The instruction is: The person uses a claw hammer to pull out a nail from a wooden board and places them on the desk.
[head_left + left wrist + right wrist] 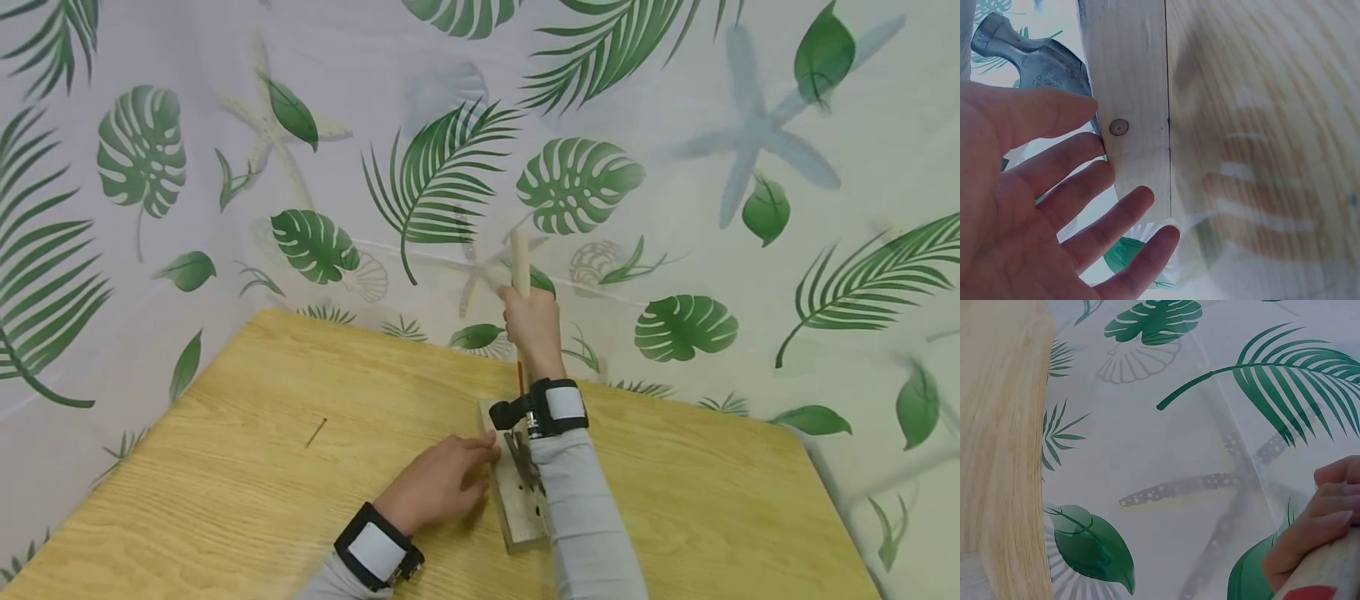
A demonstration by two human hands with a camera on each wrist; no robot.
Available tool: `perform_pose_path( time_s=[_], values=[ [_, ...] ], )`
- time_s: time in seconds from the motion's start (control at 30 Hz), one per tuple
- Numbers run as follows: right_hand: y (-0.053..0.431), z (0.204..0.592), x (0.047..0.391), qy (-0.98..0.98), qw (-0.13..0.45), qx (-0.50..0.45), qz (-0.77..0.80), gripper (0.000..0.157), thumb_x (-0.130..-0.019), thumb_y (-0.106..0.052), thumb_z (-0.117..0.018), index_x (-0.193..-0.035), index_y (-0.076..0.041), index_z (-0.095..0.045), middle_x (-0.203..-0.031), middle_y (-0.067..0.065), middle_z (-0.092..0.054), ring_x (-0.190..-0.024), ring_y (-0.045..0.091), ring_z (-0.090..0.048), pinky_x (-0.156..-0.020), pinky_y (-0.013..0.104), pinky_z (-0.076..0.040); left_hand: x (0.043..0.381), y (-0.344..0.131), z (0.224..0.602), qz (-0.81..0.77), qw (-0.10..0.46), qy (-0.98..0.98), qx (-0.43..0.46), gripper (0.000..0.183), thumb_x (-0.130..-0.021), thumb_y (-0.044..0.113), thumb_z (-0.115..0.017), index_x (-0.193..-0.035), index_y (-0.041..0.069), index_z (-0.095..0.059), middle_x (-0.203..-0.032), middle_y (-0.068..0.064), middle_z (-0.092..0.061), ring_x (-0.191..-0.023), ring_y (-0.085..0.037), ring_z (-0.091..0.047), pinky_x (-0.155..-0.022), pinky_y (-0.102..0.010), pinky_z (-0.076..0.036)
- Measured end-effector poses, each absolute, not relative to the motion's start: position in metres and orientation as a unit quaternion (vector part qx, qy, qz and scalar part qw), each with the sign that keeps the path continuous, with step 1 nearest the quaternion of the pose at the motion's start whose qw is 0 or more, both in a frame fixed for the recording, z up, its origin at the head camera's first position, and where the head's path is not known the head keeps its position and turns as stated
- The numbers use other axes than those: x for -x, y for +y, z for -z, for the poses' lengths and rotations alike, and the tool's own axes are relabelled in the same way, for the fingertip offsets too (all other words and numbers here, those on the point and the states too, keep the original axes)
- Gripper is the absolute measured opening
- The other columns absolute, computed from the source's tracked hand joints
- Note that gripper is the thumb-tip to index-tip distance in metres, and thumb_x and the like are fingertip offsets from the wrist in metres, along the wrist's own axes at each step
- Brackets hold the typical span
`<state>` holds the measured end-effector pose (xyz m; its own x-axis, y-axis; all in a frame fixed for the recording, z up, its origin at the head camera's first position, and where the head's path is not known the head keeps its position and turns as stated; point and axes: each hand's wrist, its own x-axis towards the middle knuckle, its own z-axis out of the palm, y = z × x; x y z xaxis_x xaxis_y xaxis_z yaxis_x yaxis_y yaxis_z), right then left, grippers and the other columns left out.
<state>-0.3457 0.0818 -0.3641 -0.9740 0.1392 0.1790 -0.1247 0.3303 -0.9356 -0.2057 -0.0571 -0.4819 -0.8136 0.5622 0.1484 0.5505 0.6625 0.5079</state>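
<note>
My right hand [534, 327] grips the wooden handle of a claw hammer [520, 260] with its fingers wrapped around it; the handle stands upright. In the right wrist view only part of that hand [1319, 528] and of the handle with a red mark show. The metal hammer head [1050, 67] is down at the top of a wooden block [517, 512], partly hidden by my right wrist. My left hand [442, 482] is at the block's left side, its fingers extended and spread, the tips touching the wood [1138, 69].
A loose nail [317, 432] lies on the wood-grain table [247, 475], left of the block. Small dark holes or marks show on the block's top. Behind the table hangs a white cloth [330, 175] printed with leaves and starfish.
</note>
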Motion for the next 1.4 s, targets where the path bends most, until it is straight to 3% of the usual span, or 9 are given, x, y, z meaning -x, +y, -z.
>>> perform_pose_path(
  time_s=[0.57, 0.83, 1.2, 1.4],
  values=[
    [0.078, 0.364, 0.350, -0.801, 0.148, 0.009, -0.580, 0.037, -0.098, -0.028, -0.062, -0.071, -0.002, -0.061, -0.054, 0.001, -0.048, -0.043, 0.014, -0.042, -0.040, 0.026, -0.032, 0.204, -0.054, 0.486, -0.266, 0.014, 0.912, -0.311, 0.040, -0.098, 0.018, -0.063, -0.136, 0.011, -0.065, -0.152, -0.006, -0.052, -0.132, -0.025, -0.056, -0.113, -0.041, -0.043],
    [0.081, 0.361, 0.345, -0.785, 0.152, 0.003, -0.600, 0.039, -0.098, -0.030, -0.063, -0.066, -0.010, -0.055, -0.052, -0.001, -0.046, -0.042, 0.012, -0.041, -0.040, 0.025, -0.030, 0.206, -0.056, 0.488, -0.263, 0.010, 0.915, -0.306, 0.040, -0.099, 0.019, -0.062, -0.138, 0.011, -0.064, -0.154, -0.005, -0.050, -0.131, -0.025, -0.056, -0.110, -0.040, -0.046],
    [0.104, 0.358, 0.307, -0.670, 0.190, -0.079, -0.713, 0.045, -0.101, -0.025, -0.063, -0.063, -0.013, -0.043, -0.049, -0.006, -0.034, -0.039, 0.009, -0.028, -0.040, 0.023, -0.023, 0.208, -0.055, 0.487, -0.265, 0.003, 0.918, -0.297, 0.037, -0.100, 0.019, -0.061, -0.137, 0.012, -0.065, -0.152, -0.002, -0.052, -0.131, -0.024, -0.057, -0.108, -0.039, -0.047],
    [0.115, 0.361, 0.271, -0.630, 0.235, -0.124, -0.730, 0.038, -0.103, -0.021, -0.060, -0.069, -0.010, -0.044, -0.051, -0.005, -0.032, -0.041, 0.009, -0.026, -0.040, 0.024, -0.022, 0.207, -0.054, 0.486, -0.264, -0.008, 0.917, -0.299, 0.037, -0.100, 0.018, -0.062, -0.136, 0.010, -0.065, -0.150, -0.005, -0.054, -0.130, -0.026, -0.058, -0.110, -0.041, -0.046]
  ],
)
